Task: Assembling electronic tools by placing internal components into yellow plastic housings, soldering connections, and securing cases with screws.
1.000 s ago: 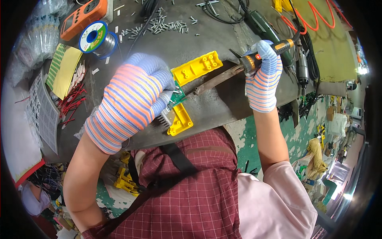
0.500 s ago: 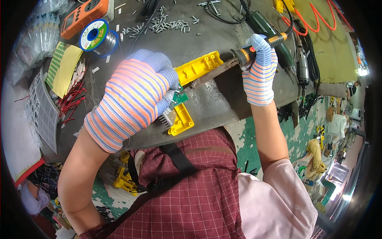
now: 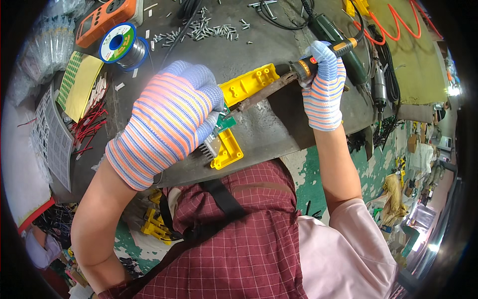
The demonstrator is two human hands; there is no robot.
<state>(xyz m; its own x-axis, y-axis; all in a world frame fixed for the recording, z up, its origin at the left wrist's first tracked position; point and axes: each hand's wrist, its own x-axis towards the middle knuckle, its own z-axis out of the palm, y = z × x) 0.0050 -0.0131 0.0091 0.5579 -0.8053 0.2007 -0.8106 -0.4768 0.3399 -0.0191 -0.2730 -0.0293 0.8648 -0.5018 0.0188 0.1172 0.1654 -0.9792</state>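
Observation:
My right hand (image 3: 324, 92), in a striped knit glove, is closed around the black and orange handle of a soldering iron (image 3: 343, 48). Its long, discoloured shaft slants down and left, the tip end close to a green circuit board (image 3: 227, 122). Over the board's left part, my gloved left hand (image 3: 169, 117) is closed with fingertips pinched together; what they hold is hidden. A yellow plastic housing half (image 3: 251, 83) lies beyond the board. Another yellow housing piece (image 3: 229, 152) sits on the near side, beside a finned metal heat sink (image 3: 210, 148) partly covered by the left hand.
A solder spool (image 3: 119, 45) and an orange meter (image 3: 105, 21) stand at the far left. Loose screws (image 3: 206, 31) are scattered at the back. Red wires (image 3: 88, 124) and label sheets lie left. A green power tool (image 3: 334, 37) and a grey electric screwdriver (image 3: 380, 89) lie right.
My right hand and the soldering iron have shifted very slightly to the left. The left hand stays almost in place over the circuit board.

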